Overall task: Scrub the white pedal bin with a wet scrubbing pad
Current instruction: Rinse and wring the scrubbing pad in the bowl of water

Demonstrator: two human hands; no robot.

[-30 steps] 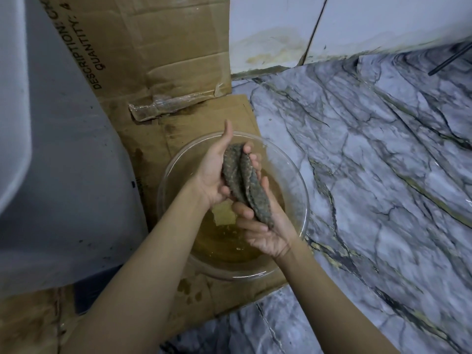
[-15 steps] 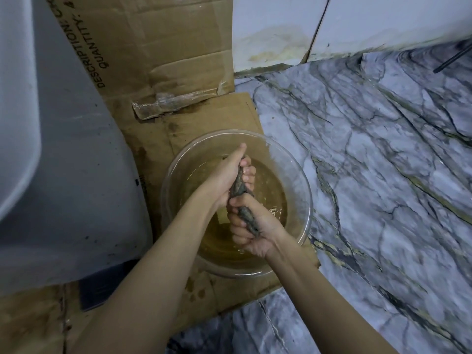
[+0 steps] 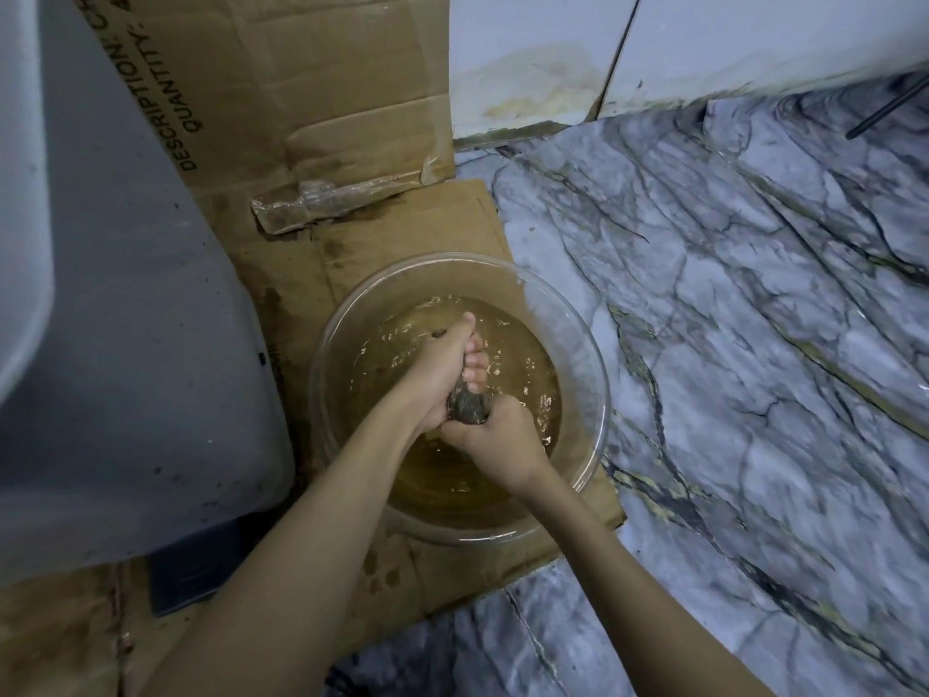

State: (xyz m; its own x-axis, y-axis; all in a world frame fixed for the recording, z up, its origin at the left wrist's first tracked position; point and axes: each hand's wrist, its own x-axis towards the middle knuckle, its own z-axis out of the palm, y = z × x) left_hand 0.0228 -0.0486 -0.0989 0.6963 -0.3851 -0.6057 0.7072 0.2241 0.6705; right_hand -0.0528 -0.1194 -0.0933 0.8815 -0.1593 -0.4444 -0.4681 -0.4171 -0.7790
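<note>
The grey-green scrubbing pad is rolled up and squeezed between both hands over a clear glass bowl of brownish water. My left hand grips its upper part, fingers curled around it. My right hand is fisted around its lower part. Only a short piece of the pad shows between them. The water surface ripples around the hands. The white pedal bin stands at the left, its side speckled with dark spots; its dark pedal pokes out at the base.
Flattened brown cardboard lies under the bowl and bin and leans up against the white wall. Grey veined marble floor spreads to the right. A thin dark rod shows at the top right corner.
The pad was held open and folded above the bowl. Both hands have closed around it, twisted it tight and lowered it toward the water, which now ripples.
</note>
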